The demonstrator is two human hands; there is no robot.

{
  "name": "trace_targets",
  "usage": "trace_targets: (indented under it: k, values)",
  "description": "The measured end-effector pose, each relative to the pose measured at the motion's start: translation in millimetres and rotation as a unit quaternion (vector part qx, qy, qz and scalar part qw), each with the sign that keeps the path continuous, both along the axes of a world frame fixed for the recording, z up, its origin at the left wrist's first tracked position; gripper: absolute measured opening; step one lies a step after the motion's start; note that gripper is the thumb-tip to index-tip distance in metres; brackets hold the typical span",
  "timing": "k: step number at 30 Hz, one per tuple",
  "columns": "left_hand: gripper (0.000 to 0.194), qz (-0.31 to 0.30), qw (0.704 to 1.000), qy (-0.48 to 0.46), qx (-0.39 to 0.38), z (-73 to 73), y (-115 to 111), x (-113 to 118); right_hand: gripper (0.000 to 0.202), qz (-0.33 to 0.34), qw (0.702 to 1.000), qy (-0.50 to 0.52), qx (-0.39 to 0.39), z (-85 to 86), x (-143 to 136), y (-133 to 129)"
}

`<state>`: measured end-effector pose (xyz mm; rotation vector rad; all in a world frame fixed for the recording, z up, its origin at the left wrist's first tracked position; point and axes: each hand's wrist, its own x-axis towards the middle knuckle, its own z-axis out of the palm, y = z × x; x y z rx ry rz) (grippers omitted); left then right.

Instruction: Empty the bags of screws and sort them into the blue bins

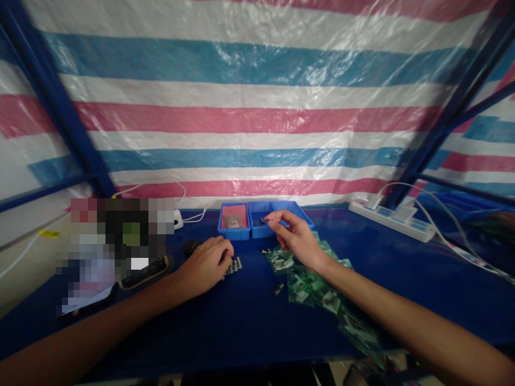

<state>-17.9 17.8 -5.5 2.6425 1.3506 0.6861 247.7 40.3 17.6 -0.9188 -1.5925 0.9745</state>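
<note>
My left hand (209, 260) rests on the blue table with its fingers curled down. Beside its fingertips stands a small cluster of metal fittings (237, 264), partly covered by the hand. What the curled fingers hold, if anything, is hidden. Over the front of a blue divided bin (263, 231) my right hand (295, 236) is raised, thumb and fingers pinched together. A small dark piece shows at or just behind those fingertips; I cannot tell whether it is held or lies in the bin. Green-tinted plastic bags (301, 287) of small metal pins lie under the right wrist.
A blue bin with a pink lining (234, 217) stands left of the divided one. Loose small parts (278, 289) lie near the bags. A black mouse-like object (192, 247) sits behind my left hand. On the right is a white power strip (390, 220) with cables; blurred items stand left.
</note>
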Motion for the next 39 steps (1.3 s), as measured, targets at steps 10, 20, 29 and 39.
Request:
trace_targets:
  k: [10,20,29,39]
  values:
    - [0.023,-0.008,0.997,0.066,0.037,1.0,-3.2,2.2,0.029,-0.003,1.0,-0.002,0.006,-0.3,-1.2,0.3]
    - [0.025,0.008,0.998,0.059,0.012,3.5,-3.5,1.7,0.031,-0.009,1.0,-0.006,0.002,0.1,-1.7,-0.5]
    - [0.027,0.007,0.999,0.04,0.024,2.2,-2.5,0.0,0.033,-0.01,1.0,-0.005,0.007,-0.3,-1.2,0.4]
    - [0.024,0.01,0.998,0.032,0.045,3.3,-0.9,0.0,0.032,-0.01,1.0,0.008,0.013,-0.6,-0.7,1.5]
